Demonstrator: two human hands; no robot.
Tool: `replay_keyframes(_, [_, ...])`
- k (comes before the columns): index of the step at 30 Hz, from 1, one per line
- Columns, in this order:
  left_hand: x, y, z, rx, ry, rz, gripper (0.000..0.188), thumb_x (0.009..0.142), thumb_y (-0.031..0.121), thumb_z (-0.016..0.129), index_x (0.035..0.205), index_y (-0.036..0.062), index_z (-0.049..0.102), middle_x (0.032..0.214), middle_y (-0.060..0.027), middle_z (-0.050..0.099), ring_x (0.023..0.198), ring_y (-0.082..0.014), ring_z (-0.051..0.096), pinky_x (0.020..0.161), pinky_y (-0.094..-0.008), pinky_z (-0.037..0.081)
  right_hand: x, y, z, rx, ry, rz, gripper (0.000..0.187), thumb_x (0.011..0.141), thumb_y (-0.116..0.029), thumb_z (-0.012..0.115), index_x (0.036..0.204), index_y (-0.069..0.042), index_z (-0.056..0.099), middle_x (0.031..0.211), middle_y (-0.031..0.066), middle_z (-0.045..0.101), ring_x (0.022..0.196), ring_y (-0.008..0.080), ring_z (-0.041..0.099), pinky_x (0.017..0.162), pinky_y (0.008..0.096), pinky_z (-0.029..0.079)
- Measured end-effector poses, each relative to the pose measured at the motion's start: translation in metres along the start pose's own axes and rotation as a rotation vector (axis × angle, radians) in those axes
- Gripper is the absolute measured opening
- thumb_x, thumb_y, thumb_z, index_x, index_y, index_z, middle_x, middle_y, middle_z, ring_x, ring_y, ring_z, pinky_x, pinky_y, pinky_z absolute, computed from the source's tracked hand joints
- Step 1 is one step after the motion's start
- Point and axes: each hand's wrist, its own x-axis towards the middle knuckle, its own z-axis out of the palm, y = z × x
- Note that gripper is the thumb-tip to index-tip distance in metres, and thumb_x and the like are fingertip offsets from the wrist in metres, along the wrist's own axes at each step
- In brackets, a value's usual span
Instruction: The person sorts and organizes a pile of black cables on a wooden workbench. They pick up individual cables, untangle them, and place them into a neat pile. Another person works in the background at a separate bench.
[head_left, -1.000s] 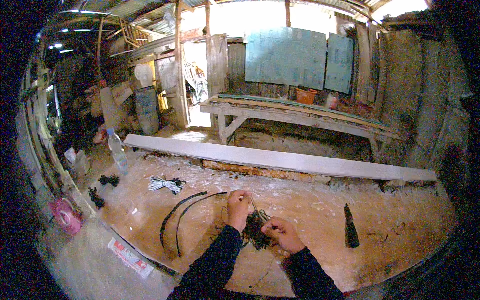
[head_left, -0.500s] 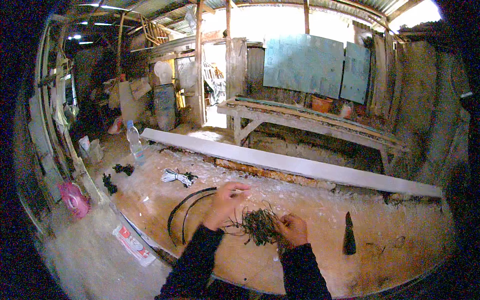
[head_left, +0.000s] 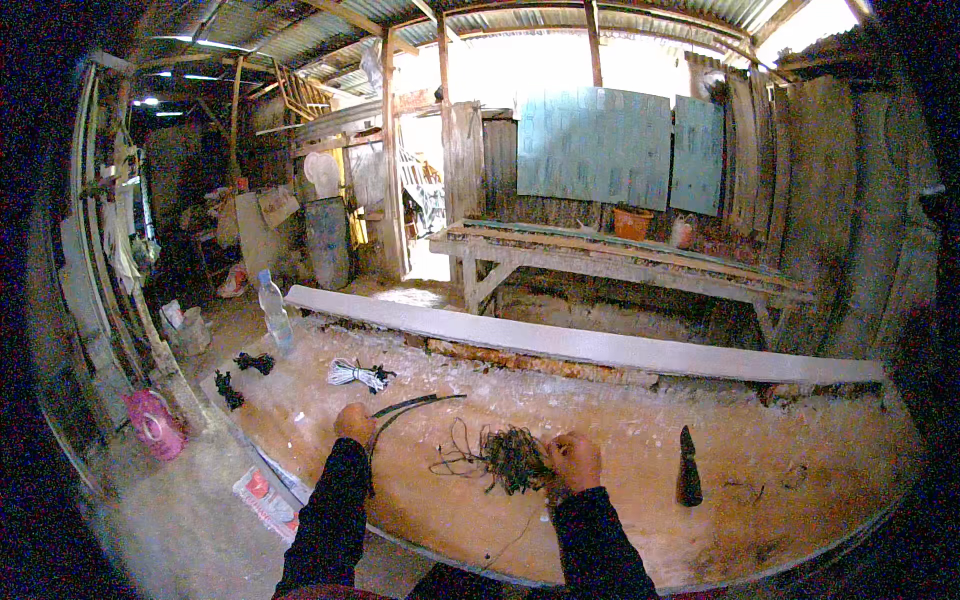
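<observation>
A tangled bundle of thin dark cord (head_left: 515, 460) lies on the worn wooden tabletop (head_left: 620, 540), loose loops spreading to its left. My right hand (head_left: 575, 461) is closed at the bundle's right edge, pinching some of the strands. Away to the left, my left hand (head_left: 354, 424) is curled over the black curved strips (head_left: 415, 404), covering part of them; what its fingers hold, if anything, is hidden. Beyond that hand sits a tied bunch of white cord (head_left: 355, 374) with dark ends. Right of my right hand is a dark, narrow, tapering object (head_left: 688, 470).
Two small black bundles (head_left: 255, 363) and a clear plastic bottle (head_left: 275, 312) occupy the table's far left. A long pale beam (head_left: 580, 340) runs along its back edge. Beyond stands a wooden bench (head_left: 620, 258) with an orange pot (head_left: 632, 223). Something pink (head_left: 155, 425) lies left, below the table.
My left hand has moved from beside the dark cord leftward to the black strips, uncovering their right ends. My right hand stays at the bundle. The view has tilted up slightly.
</observation>
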Motion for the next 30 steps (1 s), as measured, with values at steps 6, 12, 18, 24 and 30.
replay_keyframes(6, [-0.007, 0.073, -0.076, -0.672, -0.097, 0.178, 0.021, 0.064, 0.024, 0.064, 0.067, 0.0034, 0.061, 0.063, -0.0062, 0.059, 0.057, -0.0171, 0.054, 0.053, -0.0301, 0.042, 0.0, 0.01, 0.007, -0.004, 0.075, -0.14, 0.023, 0.07, -0.024, 0.06, 0.067, -0.002, 0.061, 0.064, 0.0126, 0.056, 0.058, 0.0259, 0.055, 0.054, 0.0341, 0.043])
replay_keyframes(12, [-0.064, 0.174, -0.122, -1.682, -0.668, 0.083, 0.022, 0.074, 0.024, 0.061, 0.087, 0.0066, 0.055, 0.066, 0.0026, 0.05, 0.055, -0.0053, 0.047, 0.045, -0.0168, 0.033, 0.002, 0.0, 0.009, 0.555, -0.078, 0.173, 0.017, 0.075, -0.018, 0.059, 0.073, -0.001, 0.06, 0.064, 0.0048, 0.057, 0.057, 0.013, 0.053, 0.054, 0.0246, 0.042])
replay_keyframes(18, [-0.1, 0.249, -0.085, -1.614, -0.915, 0.232, 0.019, 0.077, 0.024, 0.059, 0.079, 0.0063, 0.055, 0.063, 0.0024, 0.05, 0.048, -0.0034, 0.044, 0.039, -0.0158, 0.03, -0.003, -0.022, -0.031, 1.154, -0.083, 0.327, 0.017, 0.082, -0.018, 0.051, 0.09, -0.004, 0.054, 0.076, 0.0004, 0.055, 0.063, 0.009, 0.049, 0.057, 0.0223, 0.04])
replay_keyframes(24, [-0.11, 0.266, -0.038, -1.552, -0.853, 0.237, 0.021, 0.078, 0.025, 0.057, 0.083, 0.0042, 0.057, 0.064, 0.0026, 0.053, 0.049, -0.0027, 0.044, 0.039, -0.0159, 0.032, -0.006, -0.008, -0.041, 1.039, -0.231, 0.374, 0.013, 0.079, -0.009, 0.053, 0.092, -0.006, 0.052, 0.078, 0.001, 0.056, 0.068, 0.0093, 0.052, 0.062, 0.0215, 0.042])
replay_keyframes(30, [-0.111, 0.257, -0.016, -1.522, -0.973, 0.29, 0.018, 0.081, 0.023, 0.053, 0.081, 0.0048, 0.054, 0.065, 0.0028, 0.051, 0.054, -0.0041, 0.047, 0.044, -0.017, 0.037, -0.009, 0.007, -0.02, 1.096, -0.254, 0.5, 0.008, 0.076, -0.006, 0.056, 0.079, -0.006, 0.049, 0.074, 0.004, 0.055, 0.068, 0.012, 0.053, 0.061, 0.0237, 0.043])
